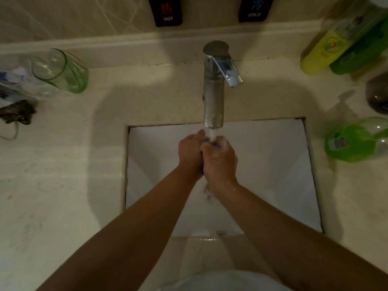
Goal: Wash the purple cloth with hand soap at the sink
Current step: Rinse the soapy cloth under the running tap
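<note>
My left hand [190, 153] and right hand [219, 160] were pressed together under the tap [213, 89], fingers curled around the purple cloth [216, 144], which was bunched between my palms. Only slivers of it showed: a bit of purple near my right knuckles where the water [212, 134] struck, and a wet tail hanging below my right wrist. Both hands were over the white sink [273, 164], close beneath the spout.

I judged the wash well under way: the water was running and the cloth was soaked and being squeezed or rubbed. There seemed to be pale foam around my right fingers, so the soap was probably already on, though I could not tell that for certain. What seemed left was finishing the rub, rinsing out any soap, wringing the cloth and shutting off the tap.

Further out, the green soap bottle [352, 141] lay on the counter [63, 175] to the right of the sink, its label too blurred to read. Behind it stood a yellow-green bottle [323, 49], its printing also unreadable. On the wall, two dark plates read "HOT" [168, 17] and "COLD" [254, 14]. To the left stood a green glass [60, 70].
</note>
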